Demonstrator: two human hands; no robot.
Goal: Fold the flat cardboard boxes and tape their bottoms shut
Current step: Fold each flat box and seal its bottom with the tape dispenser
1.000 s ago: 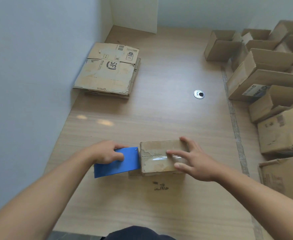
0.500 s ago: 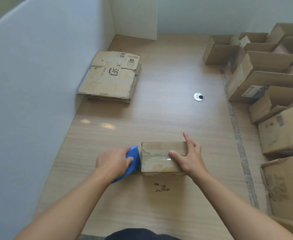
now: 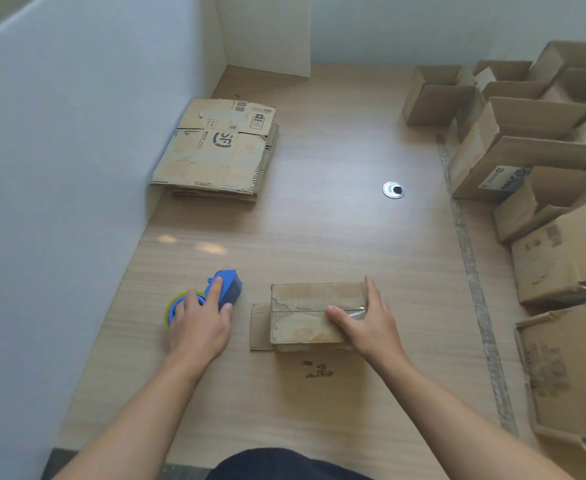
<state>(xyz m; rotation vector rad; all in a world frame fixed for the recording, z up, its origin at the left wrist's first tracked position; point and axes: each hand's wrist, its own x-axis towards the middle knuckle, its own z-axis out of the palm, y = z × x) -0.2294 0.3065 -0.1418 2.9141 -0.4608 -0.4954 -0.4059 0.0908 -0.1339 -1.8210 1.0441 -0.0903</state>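
Note:
A small folded cardboard box (image 3: 305, 313) lies bottom up on the wooden table, with a strip of clear tape along its seam and a flap sticking out on its left. My right hand (image 3: 367, 323) grips the box's right end, thumb on the tape. My left hand (image 3: 198, 323) holds a blue tape dispenser (image 3: 227, 289) with a yellowish roll, set on the table a short way left of the box. A stack of flat cardboard boxes (image 3: 218, 150) lies at the far left near the wall.
Several assembled open boxes (image 3: 534, 147) crowd the right side of the table, reaching down to the near right corner. A round metal grommet (image 3: 393, 189) sits in the tabletop. A white partition wall (image 3: 59, 168) runs along the left edge.
My left hand has pulled the tape dispenser away from the box's left end and moved it left onto the table. My right hand stays on the box's right end.

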